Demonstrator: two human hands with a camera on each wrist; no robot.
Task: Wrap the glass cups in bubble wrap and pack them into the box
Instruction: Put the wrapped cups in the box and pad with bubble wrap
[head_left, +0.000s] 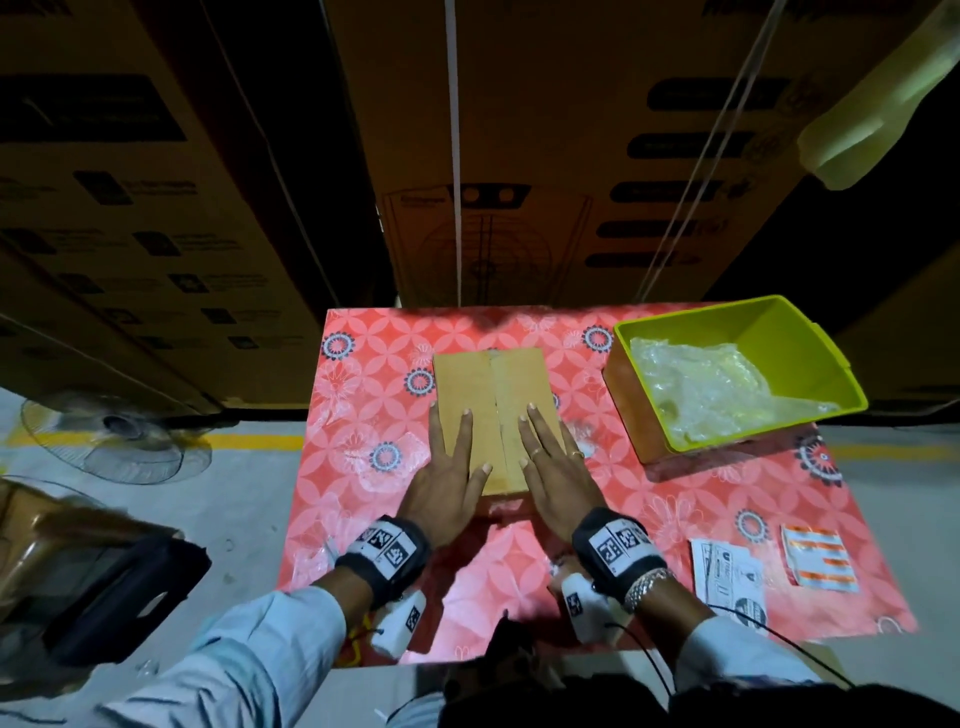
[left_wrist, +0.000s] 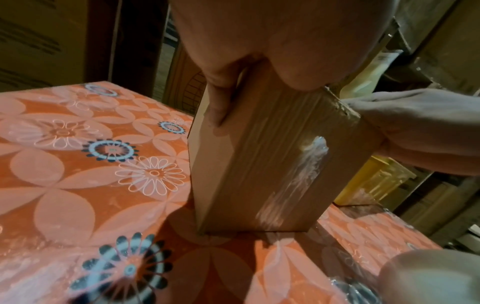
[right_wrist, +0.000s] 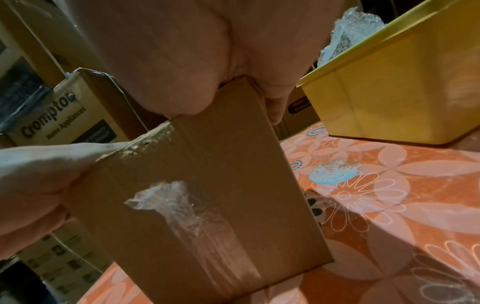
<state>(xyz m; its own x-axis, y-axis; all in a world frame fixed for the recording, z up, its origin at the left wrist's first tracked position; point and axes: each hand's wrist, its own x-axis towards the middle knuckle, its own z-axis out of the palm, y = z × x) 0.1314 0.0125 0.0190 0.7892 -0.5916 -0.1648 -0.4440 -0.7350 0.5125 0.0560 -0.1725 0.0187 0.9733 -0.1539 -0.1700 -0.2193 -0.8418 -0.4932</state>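
Closed box (head_left: 493, 415), both flaps down — left hand (head_left: 447, 483) and right hand (head_left: 556, 478) flat on top, grip apart, bubble wrap (head_left: 711, 384) in green bin (head_left: 810, 343)

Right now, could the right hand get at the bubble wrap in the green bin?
Probably yes: the right hand lies flat on the box, holding nothing; the bin beside it is open-topped, with bubble wrap uncovered.

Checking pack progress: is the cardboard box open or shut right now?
Shut. The cardboard box has both top flaps folded flat, meeting at a centre seam, with the left hand and right hand pressing them down, fingers straight.
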